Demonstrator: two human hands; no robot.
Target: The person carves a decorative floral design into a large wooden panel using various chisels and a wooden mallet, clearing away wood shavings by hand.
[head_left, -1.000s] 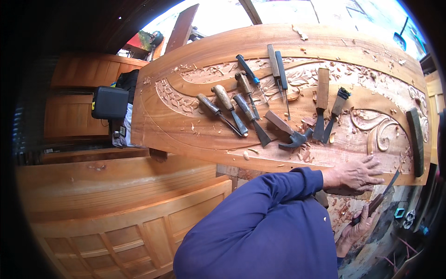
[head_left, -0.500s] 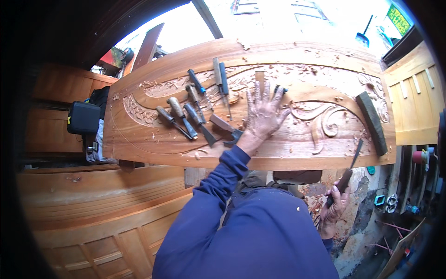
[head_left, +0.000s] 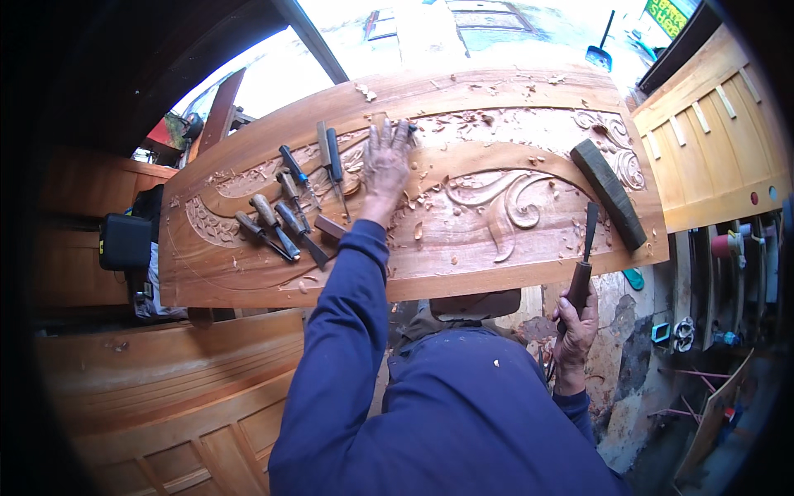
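Note:
A carved wooden panel (head_left: 480,285) lies in front of me, its relief of scrolls and leaves strewn with shavings. My left hand (head_left: 386,174) rests on it, palm down with fingers stretched out; a pale wooden end (head_left: 379,117) shows beyond the fingertips, the rest covered. Just left of this hand lie several carving chisels, among them a blue-handled chisel (head_left: 294,165) and a wood-handled chisel (head_left: 265,212). At the panel's near right edge, my right hand (head_left: 576,331) grips a dark-handled chisel (head_left: 581,281), blade pointing away from me over the carving.
A long dark block (head_left: 608,194) lies slantwise on the panel's right end. Left of the panel is a black case (head_left: 139,241). Panelled doors (head_left: 198,446) lean at lower left, and a slatted wooden panel (head_left: 711,140) stands at right. Shavings litter the floor.
The view has swung, shifting everything leftward. My left hand has slid over the panel toward the chisels. My right hand has raised its chisel, which now points more straight ahead.

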